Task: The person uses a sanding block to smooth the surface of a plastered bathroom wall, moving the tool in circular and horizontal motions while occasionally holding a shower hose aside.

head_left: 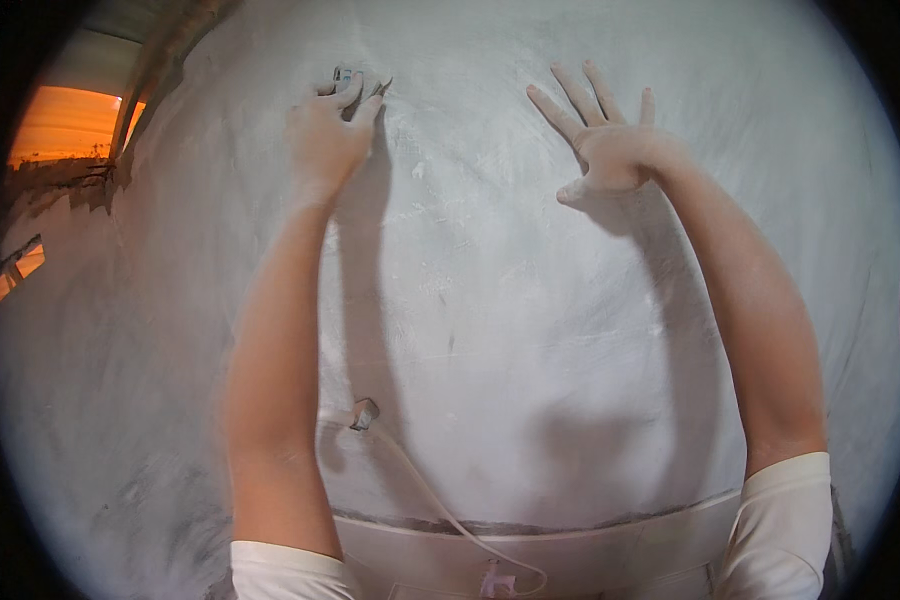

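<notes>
My left hand is raised against a grey plastered wall, its fingers bent and closed around something small. A bit of a small dark item with a pale blue patch shows at the fingertips, and a thin dark edge sticks out beside the thumb; I cannot tell its kind. Higher on the right, my right hand rests on the wall with its fingers spread and nothing in it. Pale dust coats both hands, and both arms cast shadows on the wall.
Below my left hand, a small recess in the wall has a white cable running down to a pale fitting. Lighter panels line the bottom. A ragged opening at the upper left shows orange light.
</notes>
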A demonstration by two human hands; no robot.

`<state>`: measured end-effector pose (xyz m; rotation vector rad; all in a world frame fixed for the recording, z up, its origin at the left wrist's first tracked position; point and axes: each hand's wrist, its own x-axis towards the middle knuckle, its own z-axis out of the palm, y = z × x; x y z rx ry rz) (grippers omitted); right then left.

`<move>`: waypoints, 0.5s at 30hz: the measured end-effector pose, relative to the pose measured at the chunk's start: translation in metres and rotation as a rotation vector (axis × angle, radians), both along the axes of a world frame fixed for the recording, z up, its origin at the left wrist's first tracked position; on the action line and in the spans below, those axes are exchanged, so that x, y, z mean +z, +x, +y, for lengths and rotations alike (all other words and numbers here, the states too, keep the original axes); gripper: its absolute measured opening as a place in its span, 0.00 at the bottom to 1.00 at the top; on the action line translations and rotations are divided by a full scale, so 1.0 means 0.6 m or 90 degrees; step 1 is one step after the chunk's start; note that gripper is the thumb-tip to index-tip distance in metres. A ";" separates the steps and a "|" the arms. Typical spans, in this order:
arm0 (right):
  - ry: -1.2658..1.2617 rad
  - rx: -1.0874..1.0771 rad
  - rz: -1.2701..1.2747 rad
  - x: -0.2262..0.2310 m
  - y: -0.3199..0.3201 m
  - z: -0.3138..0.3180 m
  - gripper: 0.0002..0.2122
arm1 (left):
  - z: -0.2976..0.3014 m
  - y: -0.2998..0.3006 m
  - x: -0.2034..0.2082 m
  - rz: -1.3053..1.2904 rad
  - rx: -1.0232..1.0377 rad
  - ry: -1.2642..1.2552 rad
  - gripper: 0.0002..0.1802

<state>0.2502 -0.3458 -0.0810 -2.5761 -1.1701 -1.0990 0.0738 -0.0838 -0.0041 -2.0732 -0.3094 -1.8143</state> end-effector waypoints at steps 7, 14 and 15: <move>0.003 -0.001 -0.012 0.002 0.017 -0.010 0.58 | -0.076 0.021 -0.105 0.265 0.046 0.379 0.19; 0.011 0.022 -0.056 -0.003 0.040 -0.001 0.62 | -0.047 0.074 -0.121 -0.069 0.108 0.239 0.20; 0.006 0.009 -0.059 -0.004 0.041 -0.007 0.62 | -0.063 0.069 -0.153 0.036 0.056 0.289 0.21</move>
